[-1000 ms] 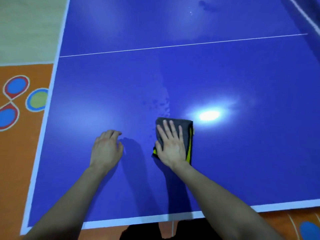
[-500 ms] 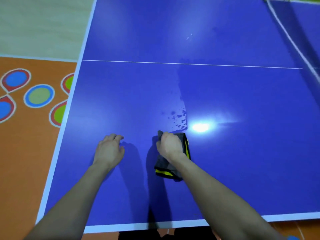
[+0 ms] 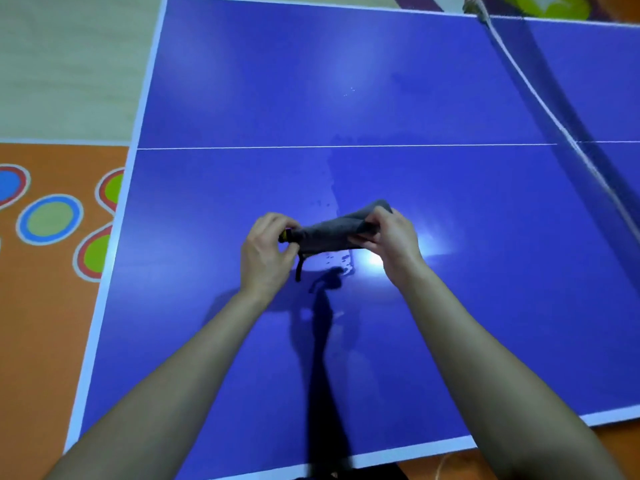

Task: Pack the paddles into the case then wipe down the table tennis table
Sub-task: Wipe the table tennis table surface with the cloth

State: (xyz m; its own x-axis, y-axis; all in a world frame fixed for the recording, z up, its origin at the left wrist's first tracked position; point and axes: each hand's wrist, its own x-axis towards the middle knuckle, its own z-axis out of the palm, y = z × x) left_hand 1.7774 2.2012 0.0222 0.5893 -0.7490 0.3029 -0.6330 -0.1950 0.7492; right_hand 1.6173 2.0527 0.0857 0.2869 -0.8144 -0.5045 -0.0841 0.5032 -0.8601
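- Reaching forward over the blue worktop (image 3: 485, 289), the left hand (image 3: 266, 252) and right hand (image 3: 393, 239) sit level, each gripping one end of the cloth (image 3: 329, 232).
- The cloth is grey, bunched into a roll stretched between the hands above the worktop, with a yellow edge at the left hand and a dark strip dangling beneath.
- Wet spots (image 3: 337, 263) mark the worktop just below the hands.

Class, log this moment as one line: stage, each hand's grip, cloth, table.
stage: wiping | left-hand grip: holds left end of cloth | right-hand grip: holds right end | cloth: bunched, above wet table
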